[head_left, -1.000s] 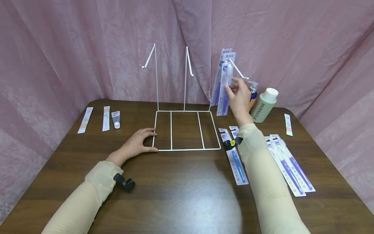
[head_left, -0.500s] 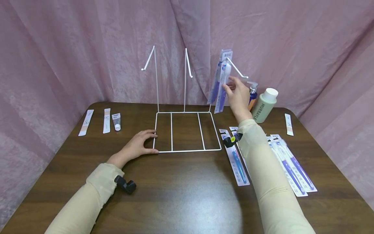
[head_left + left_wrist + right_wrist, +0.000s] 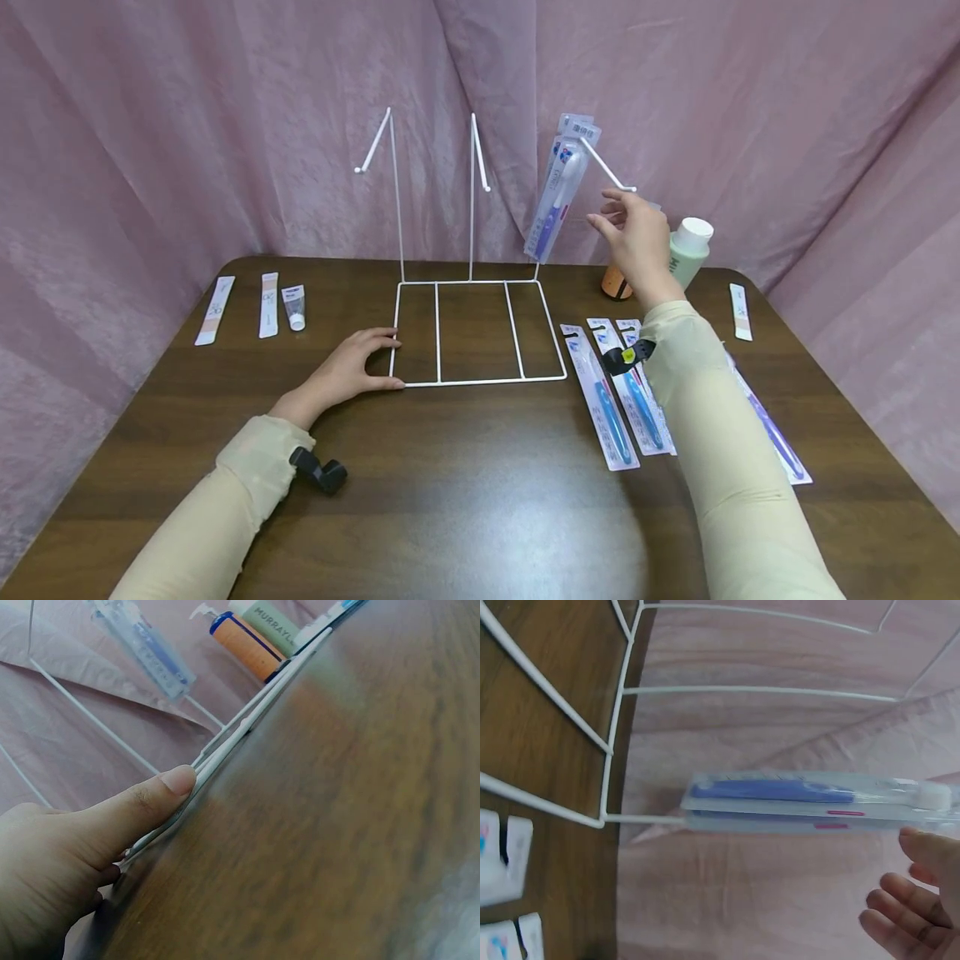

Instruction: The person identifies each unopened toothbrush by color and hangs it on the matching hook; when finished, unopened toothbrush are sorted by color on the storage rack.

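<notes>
Your right hand (image 3: 637, 237): slack-fingered, just beside the hung packs (image 3: 557, 190) | packs: on the right-hand hook (image 3: 602, 162), purple toothbrushes (image 3: 772, 790) inside | your left hand (image 3: 345, 362): relaxed fingers touching the white rack (image 3: 480, 382)

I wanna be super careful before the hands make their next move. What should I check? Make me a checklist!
1. Left hand holding the rack: ok, it is at the near left corner.
2. Hanging toothbrush packs on the right hook: ok, they hang there, a bit tilted.
3. Right hand free: ok, it holds nothing and is apart from the packs.
4. Blue toothbrush packs handy: ok, they lie right of the rack, probably easy to reach.
5. Left hook and middle hook filled: not ok, both are bare.
6. Exact number hanging: cannot tell, they overlap.
</notes>
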The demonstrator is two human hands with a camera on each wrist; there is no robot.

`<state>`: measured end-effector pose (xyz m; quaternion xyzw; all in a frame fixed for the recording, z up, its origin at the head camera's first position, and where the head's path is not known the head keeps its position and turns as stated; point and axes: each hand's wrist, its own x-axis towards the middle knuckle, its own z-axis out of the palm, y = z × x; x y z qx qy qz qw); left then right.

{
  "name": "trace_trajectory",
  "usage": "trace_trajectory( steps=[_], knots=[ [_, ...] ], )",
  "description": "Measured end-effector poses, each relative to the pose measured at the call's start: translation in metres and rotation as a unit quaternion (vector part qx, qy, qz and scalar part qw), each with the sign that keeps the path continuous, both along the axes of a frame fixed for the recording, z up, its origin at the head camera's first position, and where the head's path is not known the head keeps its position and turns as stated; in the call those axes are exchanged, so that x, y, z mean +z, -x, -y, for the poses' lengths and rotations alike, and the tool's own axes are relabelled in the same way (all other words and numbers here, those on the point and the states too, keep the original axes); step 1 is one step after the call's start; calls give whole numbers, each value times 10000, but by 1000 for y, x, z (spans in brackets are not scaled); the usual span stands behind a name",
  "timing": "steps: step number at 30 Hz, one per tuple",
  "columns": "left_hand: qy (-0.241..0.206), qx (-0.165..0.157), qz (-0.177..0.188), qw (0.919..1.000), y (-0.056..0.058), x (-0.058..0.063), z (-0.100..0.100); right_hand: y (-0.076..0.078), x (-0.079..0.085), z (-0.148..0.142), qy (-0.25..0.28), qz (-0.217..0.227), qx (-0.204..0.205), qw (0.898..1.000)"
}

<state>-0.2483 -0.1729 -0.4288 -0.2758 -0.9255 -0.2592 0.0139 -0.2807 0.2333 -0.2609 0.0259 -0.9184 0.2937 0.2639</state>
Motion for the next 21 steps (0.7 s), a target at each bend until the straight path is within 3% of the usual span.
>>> trace_trajectory(
  steps=[9, 14, 21],
  knots=[
    [28, -56, -36, 10000, 1, 4, 0, -34, 21, -27, -820, 482, 157, 9953],
    [69, 4, 13, 10000, 0, 4, 4, -52, 29, -40, -1329, 905, 362, 9863],
    [-18, -6, -18, 10000, -3, 3, 8, -76, 29, -61, -1877, 1067, 764, 9734]
  ],
)
